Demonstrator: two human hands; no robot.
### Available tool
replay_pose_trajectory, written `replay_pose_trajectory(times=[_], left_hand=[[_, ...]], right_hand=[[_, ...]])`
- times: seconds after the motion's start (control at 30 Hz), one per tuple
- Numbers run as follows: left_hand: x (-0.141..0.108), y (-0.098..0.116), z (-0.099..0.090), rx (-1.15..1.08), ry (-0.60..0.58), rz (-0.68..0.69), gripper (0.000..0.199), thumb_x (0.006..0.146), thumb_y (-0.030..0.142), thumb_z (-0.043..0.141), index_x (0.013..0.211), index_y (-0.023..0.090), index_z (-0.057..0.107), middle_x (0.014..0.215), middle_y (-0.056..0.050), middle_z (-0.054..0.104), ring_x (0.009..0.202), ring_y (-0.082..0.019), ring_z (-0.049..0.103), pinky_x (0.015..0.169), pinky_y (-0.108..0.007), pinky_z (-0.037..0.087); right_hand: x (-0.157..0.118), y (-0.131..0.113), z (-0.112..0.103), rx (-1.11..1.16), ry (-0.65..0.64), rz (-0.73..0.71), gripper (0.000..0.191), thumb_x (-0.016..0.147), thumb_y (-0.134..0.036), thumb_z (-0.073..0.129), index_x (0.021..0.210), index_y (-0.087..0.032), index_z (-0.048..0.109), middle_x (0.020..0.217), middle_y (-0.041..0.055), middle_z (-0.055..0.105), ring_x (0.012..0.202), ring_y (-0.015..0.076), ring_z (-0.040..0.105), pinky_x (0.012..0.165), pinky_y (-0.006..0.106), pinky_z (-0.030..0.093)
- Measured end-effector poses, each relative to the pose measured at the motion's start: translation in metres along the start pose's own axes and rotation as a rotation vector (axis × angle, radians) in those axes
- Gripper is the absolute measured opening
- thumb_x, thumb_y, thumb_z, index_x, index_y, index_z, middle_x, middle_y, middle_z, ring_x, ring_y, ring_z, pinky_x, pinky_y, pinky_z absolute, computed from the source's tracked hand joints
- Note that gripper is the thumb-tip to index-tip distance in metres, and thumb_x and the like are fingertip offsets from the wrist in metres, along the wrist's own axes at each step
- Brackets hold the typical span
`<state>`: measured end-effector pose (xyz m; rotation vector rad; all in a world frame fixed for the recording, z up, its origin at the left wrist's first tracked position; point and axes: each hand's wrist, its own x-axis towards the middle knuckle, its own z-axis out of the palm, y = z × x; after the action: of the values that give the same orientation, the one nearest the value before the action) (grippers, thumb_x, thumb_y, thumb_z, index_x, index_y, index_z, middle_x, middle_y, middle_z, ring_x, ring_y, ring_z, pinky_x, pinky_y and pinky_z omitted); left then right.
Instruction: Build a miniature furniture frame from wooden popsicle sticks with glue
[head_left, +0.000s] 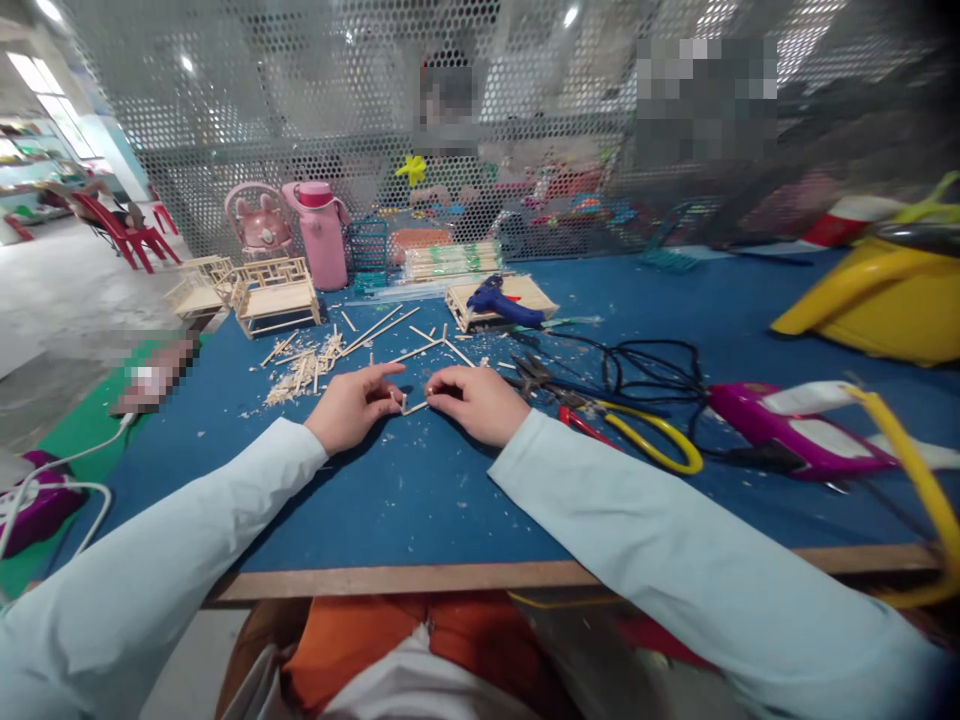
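Note:
In the middle of the table, a small frame of thin wooden sticks [415, 408] lies between my two hands. My left hand [351, 408] is at its left corner, thumb and fingers closed around a short upright piece, with the index finger reaching over. My right hand [480, 403] pinches the near stick from the right; its fingertips hide that end. Behind my hands, more joined sticks [422, 350] meet at a far corner with a short upright. Part of the frame is covered by my hands.
Loose stick pieces [304, 368] are heaped at the left. Behind stand stick-built bed models [277, 298] and a pink flask [324, 240]. A blue glue gun [501, 300] rests on a stick-built piece [541, 292]. Pliers [534, 374], yellow-handled scissors [652, 440] and black cable [652, 350] lie right.

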<state>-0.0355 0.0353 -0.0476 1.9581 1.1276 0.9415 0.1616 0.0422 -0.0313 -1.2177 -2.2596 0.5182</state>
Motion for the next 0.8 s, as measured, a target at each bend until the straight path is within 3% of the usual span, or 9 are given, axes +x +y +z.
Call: replay_pose_trajectory(times=[0.3, 0.57, 0.8], left_hand=[[-0.003, 0.007, 0.006, -0.111, 0.058, -0.021, 0.049, 0.068, 0.023, 0.063, 0.115, 0.015, 0.052, 0.075, -0.002, 0.064, 0.067, -0.013, 0.062, 0.073, -0.032, 0.051], [-0.002, 0.010, 0.003, 0.076, 0.092, 0.013, 0.041, 0.069, 0.025, 0.065, 0.108, 0.017, 0.058, 0.074, -0.002, 0.065, 0.068, -0.013, 0.060, 0.076, -0.031, 0.048], [0.001, 0.008, 0.001, 0.158, 0.016, -0.026, 0.042, 0.069, 0.024, 0.065, 0.110, 0.018, 0.058, 0.075, -0.002, 0.069, 0.070, -0.014, 0.062, 0.078, -0.031, 0.047]], right_hand=[[0.000, -0.001, 0.000, 0.008, -0.005, -0.016, 0.008, 0.074, -0.017, 0.058, 0.076, -0.017, 0.065, 0.077, 0.0025, 0.066, 0.071, 0.0127, 0.056, 0.068, 0.024, 0.041], [0.000, -0.001, -0.001, 0.003, -0.012, -0.031, 0.008, 0.074, -0.016, 0.057, 0.076, -0.016, 0.064, 0.076, 0.0021, 0.064, 0.070, 0.0122, 0.055, 0.067, 0.024, 0.040], [0.001, -0.001, -0.004, -0.032, -0.053, -0.091, 0.007, 0.074, -0.016, 0.057, 0.075, -0.016, 0.063, 0.075, 0.0020, 0.063, 0.069, 0.0120, 0.054, 0.066, 0.024, 0.039]])
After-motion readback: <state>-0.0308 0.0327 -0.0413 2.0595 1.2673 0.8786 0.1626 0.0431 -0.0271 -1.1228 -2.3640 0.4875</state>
